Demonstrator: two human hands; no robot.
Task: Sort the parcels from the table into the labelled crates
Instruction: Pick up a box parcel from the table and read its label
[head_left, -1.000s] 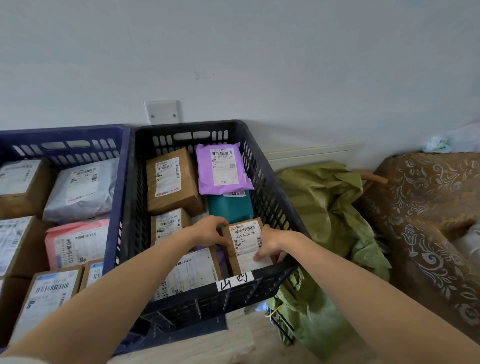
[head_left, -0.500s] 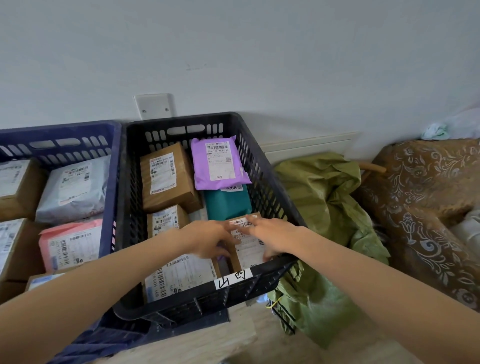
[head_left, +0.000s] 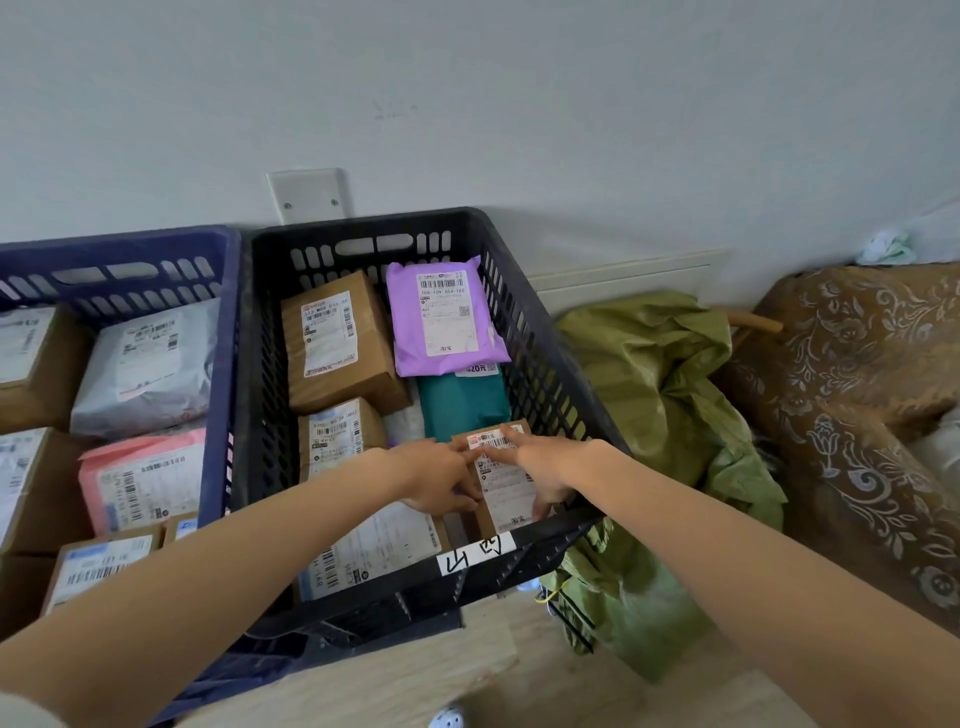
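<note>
Down at the near right corner of the black crate (head_left: 545, 332), the right hand (head_left: 540, 467) lies on a small brown box (head_left: 506, 488). Its fingers run fairly straight across the white label with the thumb near the lower edge, pressing rather than clamping. The left hand (head_left: 441, 480) meets the box's left edge with bent fingers; whether it pinches or merely steadies, I cannot tell. I judge the step to be seating this parcel in its crate, where it sits among the others just behind the handwritten tag (head_left: 475, 553) on the near rim. The next move calls for letting go, lifting both hands clear over the rim and reaching for another parcel from the table. The box is stiff, square-edged cardboard with a glossy barcode label. Beyond it, a teal parcel (head_left: 462, 402) and a purple mailer (head_left: 447, 317) look soft and slick, beside two brown cartons (head_left: 337, 338). To the left, a blue crate (head_left: 223, 312) holds a grey mailer (head_left: 145, 364), a pink mailer (head_left: 140, 478) and more boxes. On the right slump a crumpled green sack (head_left: 654, 395) and patterned brown fabric (head_left: 857, 374).
</note>
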